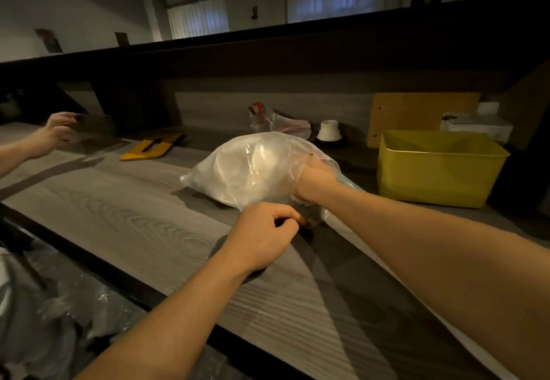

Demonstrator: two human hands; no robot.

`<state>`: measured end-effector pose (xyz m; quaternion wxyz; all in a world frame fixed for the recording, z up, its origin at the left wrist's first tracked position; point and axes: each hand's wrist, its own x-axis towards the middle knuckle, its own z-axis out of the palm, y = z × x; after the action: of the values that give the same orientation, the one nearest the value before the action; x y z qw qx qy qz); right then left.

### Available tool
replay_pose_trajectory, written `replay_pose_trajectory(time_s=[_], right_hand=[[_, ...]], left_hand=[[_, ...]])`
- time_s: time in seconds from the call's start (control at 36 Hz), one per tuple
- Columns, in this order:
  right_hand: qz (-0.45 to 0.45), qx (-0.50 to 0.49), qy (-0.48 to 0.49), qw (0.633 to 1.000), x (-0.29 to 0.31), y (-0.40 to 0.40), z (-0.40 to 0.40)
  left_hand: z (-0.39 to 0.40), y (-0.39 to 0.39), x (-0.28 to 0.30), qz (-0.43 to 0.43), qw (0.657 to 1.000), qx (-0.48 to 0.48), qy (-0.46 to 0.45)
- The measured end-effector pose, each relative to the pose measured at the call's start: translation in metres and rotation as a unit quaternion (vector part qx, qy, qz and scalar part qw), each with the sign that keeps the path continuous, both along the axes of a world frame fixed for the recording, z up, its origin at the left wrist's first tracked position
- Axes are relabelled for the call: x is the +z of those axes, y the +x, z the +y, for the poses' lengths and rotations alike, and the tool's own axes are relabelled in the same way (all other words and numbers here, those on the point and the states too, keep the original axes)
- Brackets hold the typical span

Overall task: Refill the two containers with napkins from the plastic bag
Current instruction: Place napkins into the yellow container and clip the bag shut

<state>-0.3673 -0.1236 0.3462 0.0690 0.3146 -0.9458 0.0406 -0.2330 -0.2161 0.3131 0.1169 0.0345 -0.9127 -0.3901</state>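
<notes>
A clear plastic bag (250, 168) stuffed with white napkins lies on the grey wood counter (119, 216). My right hand (315, 180) is pushed into the bag's open mouth, its fingers hidden by the plastic and napkins. My left hand (268, 230) pinches the bag's near edge at the opening. A dark napkin container (95, 126) stands at the far left, with another person's hand (58, 129) on it. A yellow slotted lid (151, 147) lies flat beside it.
A yellow-green plastic tub (437, 168) stands at the right. Behind the bag are a small clear bag with red items (268, 120), a white cup-like piece (329, 131) and a tan board (416, 114). Crumpled plastic (44, 305) lies below the counter's front edge.
</notes>
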Motion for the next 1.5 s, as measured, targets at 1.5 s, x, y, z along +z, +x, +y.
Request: replay_pose_trajectory(time_s=[1.5], right_hand=[[0.064,0.072,0.135,0.986,0.005,0.004,-0.015]], left_hand=[[0.001,-0.003,0.001,0.033,0.998,0.022,0.038]])
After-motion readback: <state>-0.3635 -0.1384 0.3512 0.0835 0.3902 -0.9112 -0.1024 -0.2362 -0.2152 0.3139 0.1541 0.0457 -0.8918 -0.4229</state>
